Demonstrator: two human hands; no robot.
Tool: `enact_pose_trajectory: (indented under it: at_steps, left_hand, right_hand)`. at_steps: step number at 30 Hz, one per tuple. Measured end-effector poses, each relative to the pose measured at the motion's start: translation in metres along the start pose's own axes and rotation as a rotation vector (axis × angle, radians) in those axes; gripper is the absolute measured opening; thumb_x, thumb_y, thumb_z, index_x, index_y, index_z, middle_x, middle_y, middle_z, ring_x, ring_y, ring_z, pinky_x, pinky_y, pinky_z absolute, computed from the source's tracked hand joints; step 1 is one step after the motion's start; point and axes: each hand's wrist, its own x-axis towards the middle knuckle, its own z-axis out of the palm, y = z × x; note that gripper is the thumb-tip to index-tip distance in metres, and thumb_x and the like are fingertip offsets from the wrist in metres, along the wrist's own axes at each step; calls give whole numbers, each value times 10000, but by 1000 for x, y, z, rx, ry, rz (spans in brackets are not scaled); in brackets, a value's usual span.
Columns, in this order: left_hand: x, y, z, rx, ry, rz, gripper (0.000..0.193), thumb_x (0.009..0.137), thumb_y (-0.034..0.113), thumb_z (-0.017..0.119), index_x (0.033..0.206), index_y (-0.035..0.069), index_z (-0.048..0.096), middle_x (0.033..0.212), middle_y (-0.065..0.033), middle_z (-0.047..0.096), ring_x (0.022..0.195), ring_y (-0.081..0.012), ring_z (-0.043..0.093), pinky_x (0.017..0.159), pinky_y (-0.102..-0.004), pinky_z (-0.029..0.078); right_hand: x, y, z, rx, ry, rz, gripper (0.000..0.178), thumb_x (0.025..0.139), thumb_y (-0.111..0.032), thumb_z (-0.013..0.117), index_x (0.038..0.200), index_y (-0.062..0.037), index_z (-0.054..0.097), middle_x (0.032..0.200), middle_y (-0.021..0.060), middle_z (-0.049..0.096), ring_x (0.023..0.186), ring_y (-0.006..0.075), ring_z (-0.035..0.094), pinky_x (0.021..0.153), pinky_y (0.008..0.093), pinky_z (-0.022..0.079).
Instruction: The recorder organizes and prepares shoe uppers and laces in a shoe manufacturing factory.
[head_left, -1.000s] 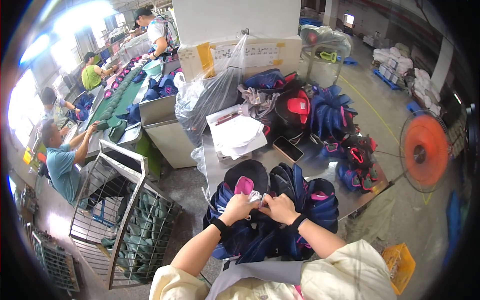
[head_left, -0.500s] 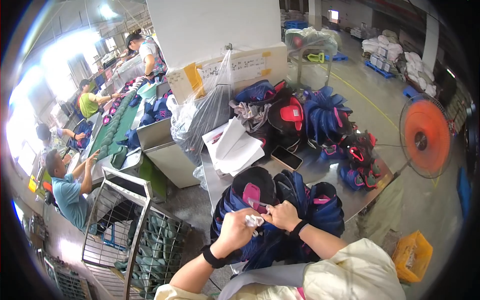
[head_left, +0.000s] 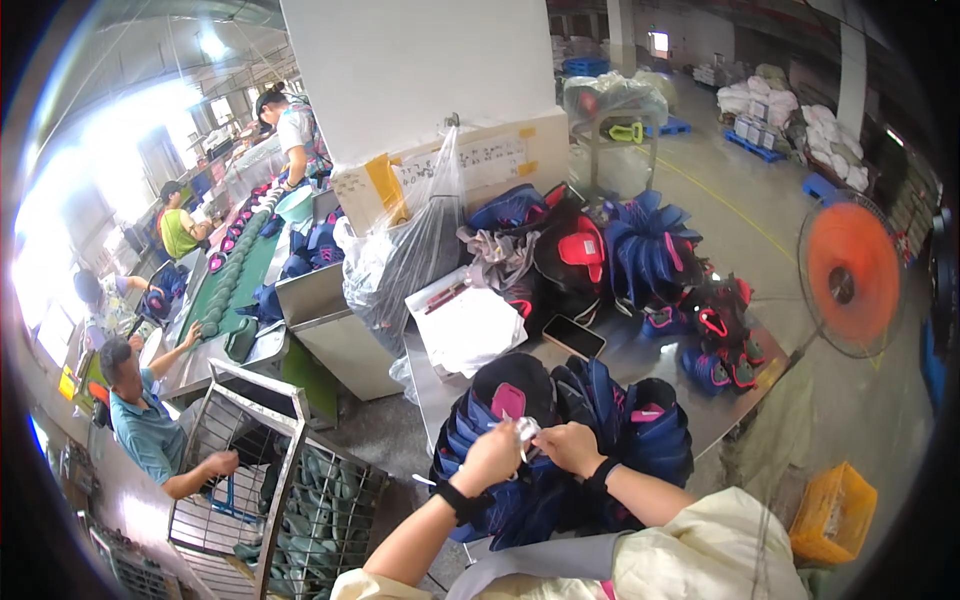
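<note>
My left hand point(head_left: 492, 456) is closed on a small crumpled white thing point(head_left: 526, 430), perhaps paper or cloth. Close beside it, my right hand point(head_left: 568, 448) has its fingers pinched together at the white thing; what they grip is too small to make out. Both hands are above stacks of nested dark blue shoe uppers point(head_left: 661, 445) at the near side of the metal table. One upper at the front left shows a pink patch point(head_left: 508, 401). Black bands circle both my wrists.
White papers point(head_left: 465, 330) and a phone point(head_left: 574, 337) lie beyond the stacks, with more uppers point(head_left: 650, 250) behind. A wire cart point(head_left: 290, 480) stands left, a fan point(head_left: 850, 280) right, a yellow crate point(head_left: 835, 515) low right. Several people work along a green conveyor point(head_left: 235, 270).
My hands have come closer together around the white thing. The slim tool that stuck out from my right hand no longer shows. The papers lie flatter. A nearby co-worker's arms have spread apart.
</note>
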Motion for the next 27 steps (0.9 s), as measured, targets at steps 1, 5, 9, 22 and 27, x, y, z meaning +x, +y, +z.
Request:
enact_pose_trajectory:
  at_steps: [1,5,9,22,27]
  left_hand:
    - [0,-6,17,90,-3,12,206,760,133,505,902,-13,535,892,-201,563,780,-351,577,677,-375,482]
    - [19,3,35,296,-195,55,193,742,160,496,852,30,588,821,-151,597,690,-338,597,619,-394,501]
    - [35,-17,34,220,-281,-156,183,752,225,512,794,105,644,753,-121,629,702,-297,612,610,-391,494]
    - [68,-16,44,420,23,-357,159,720,189,546,700,50,621,705,-166,607,698,-321,609,623,-409,499]
    - [66,-28,26,-289,150,-649,208,771,194,526,758,4,609,635,-122,615,638,-244,626,572,-340,499]
  right_hand:
    - [1,2,2,10,-10,66,218,763,-293,544,655,-110,594,631,86,591,586,269,573,525,381,430]
    - [-7,22,5,161,-93,192,120,689,-241,610,719,-129,639,677,116,602,644,315,582,555,391,456]
    - [4,36,-29,132,-182,158,190,740,-281,556,697,-112,631,670,132,597,653,333,577,556,394,450]
    - [55,162,-113,-282,-133,424,269,755,-333,579,761,-71,640,766,150,616,762,329,591,661,430,462]
    - [49,182,-100,-35,-106,517,250,795,-252,553,748,-16,621,693,172,615,678,315,605,623,389,464]
